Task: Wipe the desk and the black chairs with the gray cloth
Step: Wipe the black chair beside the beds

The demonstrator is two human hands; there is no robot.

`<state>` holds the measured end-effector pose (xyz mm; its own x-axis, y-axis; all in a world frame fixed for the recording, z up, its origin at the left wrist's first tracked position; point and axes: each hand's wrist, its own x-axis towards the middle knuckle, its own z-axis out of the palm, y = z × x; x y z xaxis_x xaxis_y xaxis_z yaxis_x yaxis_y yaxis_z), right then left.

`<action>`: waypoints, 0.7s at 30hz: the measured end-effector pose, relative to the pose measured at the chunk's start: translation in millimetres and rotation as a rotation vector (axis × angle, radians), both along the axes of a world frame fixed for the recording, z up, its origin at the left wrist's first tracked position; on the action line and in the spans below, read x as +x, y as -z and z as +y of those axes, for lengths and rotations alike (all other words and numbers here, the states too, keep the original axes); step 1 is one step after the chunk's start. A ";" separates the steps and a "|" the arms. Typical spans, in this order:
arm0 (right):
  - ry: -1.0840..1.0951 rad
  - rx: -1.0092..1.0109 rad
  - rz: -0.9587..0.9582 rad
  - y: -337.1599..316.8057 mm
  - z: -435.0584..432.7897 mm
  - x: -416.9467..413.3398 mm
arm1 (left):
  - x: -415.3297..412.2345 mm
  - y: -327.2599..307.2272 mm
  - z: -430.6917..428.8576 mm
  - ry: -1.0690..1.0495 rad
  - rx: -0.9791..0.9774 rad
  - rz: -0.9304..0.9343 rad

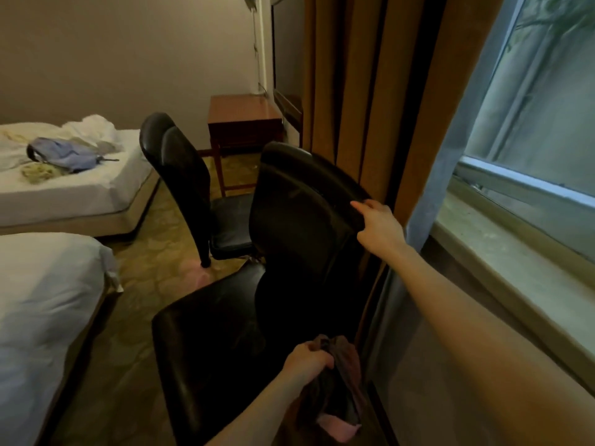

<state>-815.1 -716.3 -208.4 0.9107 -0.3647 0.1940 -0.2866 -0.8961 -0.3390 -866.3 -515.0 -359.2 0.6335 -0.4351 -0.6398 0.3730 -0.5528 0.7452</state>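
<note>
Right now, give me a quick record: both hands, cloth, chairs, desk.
left hand: grips the bunched cloth at the back of the near chair's seat
right hand: grips the top edge of the near chair backrest
far chair: stands beyond it, no hand on it
desk: by the far wall, behind the far chair, no hand on it
beds: two, on the left

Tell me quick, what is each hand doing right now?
Left hand: closed, gripping the bunched cloth.
Right hand: closed, holding the backrest edge of the near black chair.
</note>
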 end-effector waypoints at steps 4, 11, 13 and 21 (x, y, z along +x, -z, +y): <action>0.066 0.083 -0.006 2.7 -22.7 17.7 | 7.8 -12.5 -13.8 0.074 0.077 -0.080; 0.043 0.366 0.017 9.6 -55.5 48.2 | 7.4 -32.2 -49.8 0.016 0.032 -0.150; 0.002 0.335 0.016 14.7 -55.5 46.9 | 7.1 -43.0 -62.2 -0.016 0.019 -0.186; -0.171 0.338 -0.008 19.3 -60.5 14.0 | 26.6 -90.2 -88.6 -0.181 0.026 -0.359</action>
